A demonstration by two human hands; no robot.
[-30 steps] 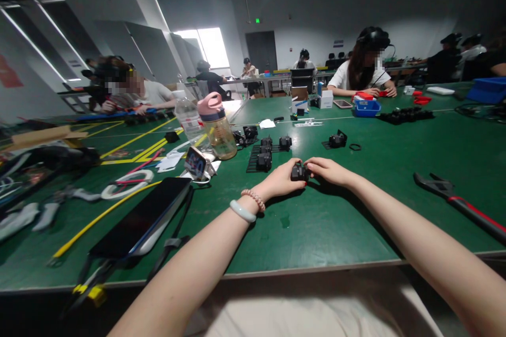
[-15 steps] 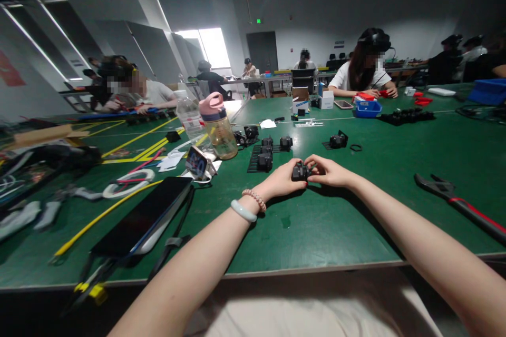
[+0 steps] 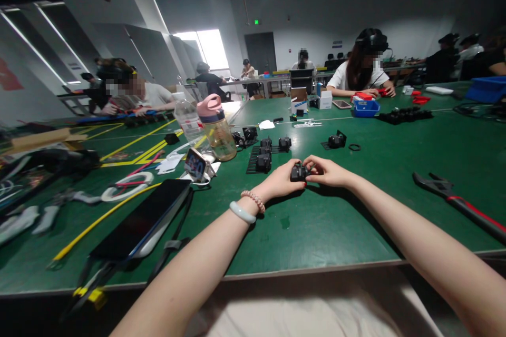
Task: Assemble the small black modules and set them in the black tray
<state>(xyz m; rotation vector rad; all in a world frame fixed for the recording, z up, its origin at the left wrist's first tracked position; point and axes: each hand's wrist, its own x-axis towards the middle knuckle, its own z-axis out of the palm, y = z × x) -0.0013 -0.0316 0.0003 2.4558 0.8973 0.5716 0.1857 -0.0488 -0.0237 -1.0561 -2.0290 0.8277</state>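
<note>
Between my hands, just above or on the green table (image 3: 316,231), is a small black blocky part (image 3: 299,172); its exact kind I cannot make out. My left hand (image 3: 281,175) is closed around its left side, thumb in front. With bent fingers, my right hand (image 3: 326,171) grips the part's right side, and its fingertips partly hide it. Similar black parts (image 3: 263,160) stand on comb-like black strips beyond my left hand. Another black part (image 3: 336,140) lies past my right hand, beside a black ring (image 3: 354,147).
Large red-and-black-handled pliers (image 3: 454,197) lie to the right. On the left are a pink-lidded bottle (image 3: 218,131), a propped small screen (image 3: 196,165), a dark tablet-like device (image 3: 146,216) and a yellow cable (image 3: 98,221). Across the table, a person (image 3: 363,68) works near a blue bin (image 3: 366,109).
The whole view has shifted slightly to the left. Both hands keep the same grip on the black part, and nothing else has visibly moved.
</note>
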